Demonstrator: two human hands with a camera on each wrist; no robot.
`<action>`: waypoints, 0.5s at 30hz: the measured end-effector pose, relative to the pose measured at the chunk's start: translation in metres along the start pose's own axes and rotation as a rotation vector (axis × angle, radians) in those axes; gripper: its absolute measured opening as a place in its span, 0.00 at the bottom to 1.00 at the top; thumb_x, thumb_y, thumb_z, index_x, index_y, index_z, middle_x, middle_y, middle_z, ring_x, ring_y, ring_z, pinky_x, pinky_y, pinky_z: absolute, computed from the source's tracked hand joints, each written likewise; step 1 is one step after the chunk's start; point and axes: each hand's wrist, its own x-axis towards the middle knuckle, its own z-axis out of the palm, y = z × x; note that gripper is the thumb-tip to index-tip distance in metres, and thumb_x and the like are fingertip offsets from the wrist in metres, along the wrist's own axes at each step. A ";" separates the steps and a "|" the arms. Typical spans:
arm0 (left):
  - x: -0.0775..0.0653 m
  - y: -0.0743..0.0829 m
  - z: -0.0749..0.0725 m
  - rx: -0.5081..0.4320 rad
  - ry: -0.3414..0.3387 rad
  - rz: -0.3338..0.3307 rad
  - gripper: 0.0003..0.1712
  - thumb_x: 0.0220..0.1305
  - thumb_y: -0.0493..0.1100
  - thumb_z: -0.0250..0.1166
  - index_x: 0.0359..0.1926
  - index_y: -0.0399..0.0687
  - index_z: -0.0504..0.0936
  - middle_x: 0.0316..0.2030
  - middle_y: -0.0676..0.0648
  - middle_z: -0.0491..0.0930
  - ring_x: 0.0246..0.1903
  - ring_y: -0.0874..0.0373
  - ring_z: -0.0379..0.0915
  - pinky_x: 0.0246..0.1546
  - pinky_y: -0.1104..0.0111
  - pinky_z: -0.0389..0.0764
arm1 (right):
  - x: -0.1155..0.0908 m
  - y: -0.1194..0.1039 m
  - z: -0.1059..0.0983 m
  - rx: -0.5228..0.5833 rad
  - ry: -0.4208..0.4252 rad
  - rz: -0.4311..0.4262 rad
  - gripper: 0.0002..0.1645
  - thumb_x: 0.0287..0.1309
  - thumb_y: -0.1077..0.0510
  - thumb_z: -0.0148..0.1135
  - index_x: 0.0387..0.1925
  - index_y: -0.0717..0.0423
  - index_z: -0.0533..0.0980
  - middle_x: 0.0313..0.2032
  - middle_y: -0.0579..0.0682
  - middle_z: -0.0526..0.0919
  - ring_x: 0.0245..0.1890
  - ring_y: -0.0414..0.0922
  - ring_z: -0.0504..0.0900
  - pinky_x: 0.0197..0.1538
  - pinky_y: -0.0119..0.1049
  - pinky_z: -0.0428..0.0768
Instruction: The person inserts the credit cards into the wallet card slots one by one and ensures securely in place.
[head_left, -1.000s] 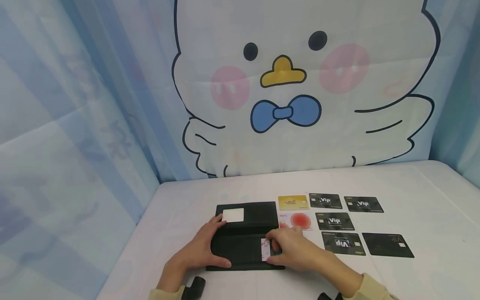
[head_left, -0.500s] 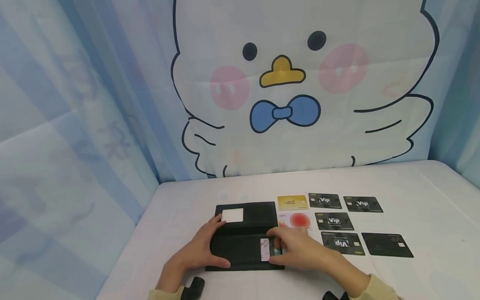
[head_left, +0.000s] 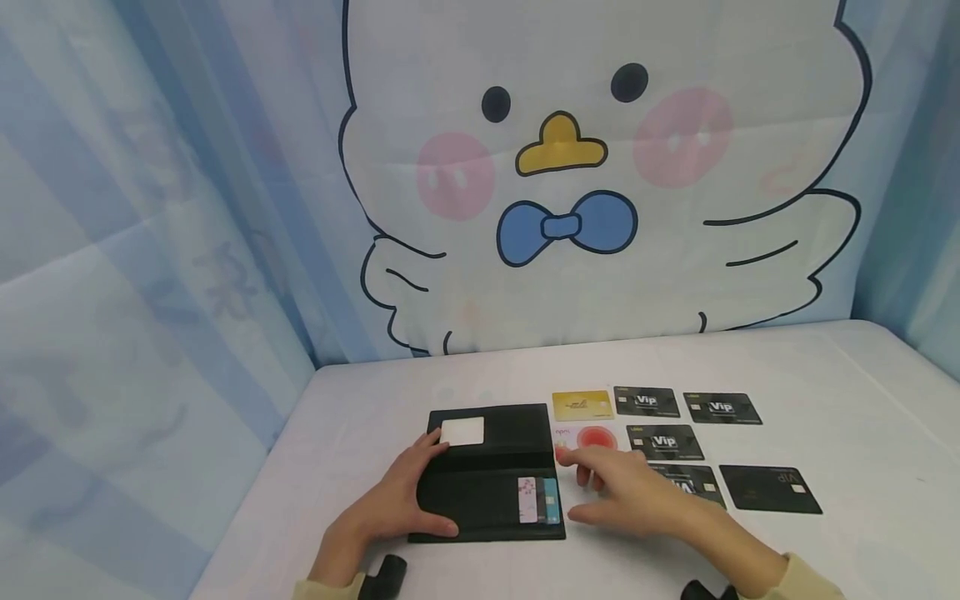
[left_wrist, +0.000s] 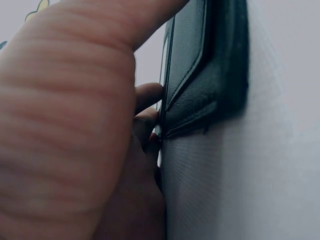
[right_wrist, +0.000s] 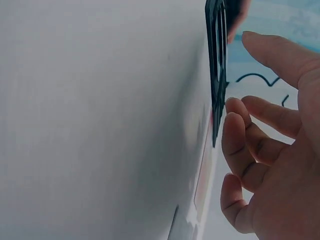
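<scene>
A black wallet (head_left: 457,496) lies unfolded on the table. My left hand (head_left: 408,483) rests on its left side with fingers spread, the thumb low on the leather and fingertips beside a white card (head_left: 462,431) in the upper half. At the lower right of the wallet, a flower-patterned card (head_left: 528,500) and a blue-edged card (head_left: 551,502) show in the slots. Just off the right edge hovers my right hand (head_left: 630,492), holding nothing, fingers loosely bent. The right wrist view shows those fingers apart from the wallet (right_wrist: 216,65). In the left wrist view my thumb hides much.
To the right lie a gold card (head_left: 582,405), a pink card with red circles (head_left: 598,437), and several black cards, among them a Vip card (head_left: 647,402) and a plain-looking one (head_left: 771,489). My right hand partly covers one. A cartoon-printed curtain (head_left: 562,300) hangs behind.
My right hand has let go at the wallet's right slots and drawn away to the right, uncovering the blue-edged card. My left hand stays in place on the wallet.
</scene>
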 end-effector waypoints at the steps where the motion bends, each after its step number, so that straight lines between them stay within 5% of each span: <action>1: 0.000 0.000 0.000 0.000 0.001 -0.001 0.65 0.42 0.61 0.82 0.76 0.45 0.60 0.79 0.44 0.48 0.76 0.39 0.41 0.69 0.36 0.51 | -0.002 0.001 -0.002 -0.003 -0.002 0.010 0.34 0.50 0.49 0.79 0.58 0.53 0.78 0.35 0.38 0.75 0.36 0.40 0.73 0.42 0.43 0.70; 15: 0.000 0.000 0.000 0.006 0.003 0.008 0.65 0.42 0.62 0.82 0.76 0.45 0.60 0.79 0.43 0.48 0.76 0.40 0.41 0.69 0.36 0.51 | -0.024 0.020 -0.026 -0.050 0.037 0.058 0.32 0.52 0.48 0.78 0.56 0.51 0.78 0.39 0.41 0.76 0.39 0.41 0.73 0.39 0.34 0.77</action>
